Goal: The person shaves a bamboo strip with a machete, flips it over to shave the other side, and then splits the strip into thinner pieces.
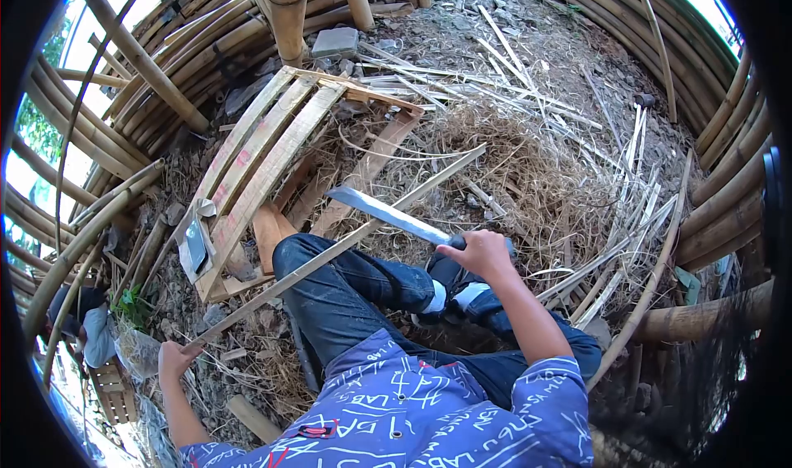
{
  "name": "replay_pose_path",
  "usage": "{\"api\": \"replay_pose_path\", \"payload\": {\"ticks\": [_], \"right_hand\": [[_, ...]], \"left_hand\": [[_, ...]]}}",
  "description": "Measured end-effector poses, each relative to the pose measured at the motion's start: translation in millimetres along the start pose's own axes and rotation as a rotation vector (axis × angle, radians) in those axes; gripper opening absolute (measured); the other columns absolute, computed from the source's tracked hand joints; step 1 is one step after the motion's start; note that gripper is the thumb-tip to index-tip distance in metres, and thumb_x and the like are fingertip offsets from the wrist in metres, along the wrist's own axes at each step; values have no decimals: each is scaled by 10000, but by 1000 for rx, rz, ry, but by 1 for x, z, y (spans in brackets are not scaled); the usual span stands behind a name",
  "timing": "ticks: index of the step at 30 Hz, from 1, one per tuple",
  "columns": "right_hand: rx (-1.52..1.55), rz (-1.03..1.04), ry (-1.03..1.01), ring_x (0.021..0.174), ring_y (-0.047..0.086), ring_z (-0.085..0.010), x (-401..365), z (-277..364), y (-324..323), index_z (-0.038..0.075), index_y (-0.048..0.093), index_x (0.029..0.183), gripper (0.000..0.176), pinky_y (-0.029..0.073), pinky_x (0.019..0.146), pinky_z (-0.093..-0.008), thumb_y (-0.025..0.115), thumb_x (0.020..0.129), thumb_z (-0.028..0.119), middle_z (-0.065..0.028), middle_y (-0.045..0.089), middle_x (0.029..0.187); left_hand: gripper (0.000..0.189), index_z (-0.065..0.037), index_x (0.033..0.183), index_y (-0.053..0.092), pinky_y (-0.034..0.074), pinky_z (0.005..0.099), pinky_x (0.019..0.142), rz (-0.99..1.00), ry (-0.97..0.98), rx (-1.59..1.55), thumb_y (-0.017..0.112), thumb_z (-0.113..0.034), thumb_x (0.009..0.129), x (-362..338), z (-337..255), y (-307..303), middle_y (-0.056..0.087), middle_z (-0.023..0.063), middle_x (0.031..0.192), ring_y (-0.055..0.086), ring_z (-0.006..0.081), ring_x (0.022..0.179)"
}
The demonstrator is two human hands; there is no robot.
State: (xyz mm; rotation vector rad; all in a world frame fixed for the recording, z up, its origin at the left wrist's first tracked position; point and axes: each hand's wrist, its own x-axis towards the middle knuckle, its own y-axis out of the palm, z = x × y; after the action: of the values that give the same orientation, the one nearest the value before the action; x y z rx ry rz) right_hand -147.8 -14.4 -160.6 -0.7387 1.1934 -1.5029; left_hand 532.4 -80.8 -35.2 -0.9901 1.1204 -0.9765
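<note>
My right hand [483,255] is closed around the handle of a machete [394,217], whose long blade points to the left. Beneath the blade runs a bamboo strip [330,252], crossing it at a slant over my raised knee. At the strip's lower end, my left hand [176,359] grips it, out to my left side. The far end of the strip reaches past the blade toward the pile of shavings [511,167].
A slatted wooden crate [272,150] lies ahead to the left, with a phone-like object [195,247] on it. Split bamboo strips [528,97] litter the ground. Bamboo poles [730,196] line both sides. Another person [95,336] is at the far left.
</note>
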Motion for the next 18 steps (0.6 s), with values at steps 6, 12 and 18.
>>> {"api": "replay_pose_path", "payload": {"ticks": [6, 12, 18], "right_hand": [[-43, -41, 45, 761, 690, -322, 16, -43, -4, 68, 708, 772, 754, 529, 705, -427, 541, 716, 801, -148, 694, 751], [-62, -56, 205, 774, 696, -318, 8, -76, -15, 52, 716, 796, 742, 532, 719, -430, 552, 737, 774, -164, 698, 771], [-76, -94, 205, 789, 692, -340, 7, -59, -16, 22, 726, 814, 754, 535, 754, -440, 552, 755, 754, -198, 692, 782]], "left_hand": [[573, 64, 566, 621, 430, 421, 484, -52, 99, 17, 839, -463, 623, 17, 3, 15, 524, 213, 487, 545, 352, 449], [578, 57, 576, 634, 438, 428, 489, -15, 32, 5, 831, -484, 626, 10, 2, 9, 533, 224, 504, 548, 353, 454], [531, 45, 603, 658, 445, 427, 501, -12, 30, -64, 844, -453, 618, 17, 5, 12, 535, 215, 500, 573, 354, 478]]}}
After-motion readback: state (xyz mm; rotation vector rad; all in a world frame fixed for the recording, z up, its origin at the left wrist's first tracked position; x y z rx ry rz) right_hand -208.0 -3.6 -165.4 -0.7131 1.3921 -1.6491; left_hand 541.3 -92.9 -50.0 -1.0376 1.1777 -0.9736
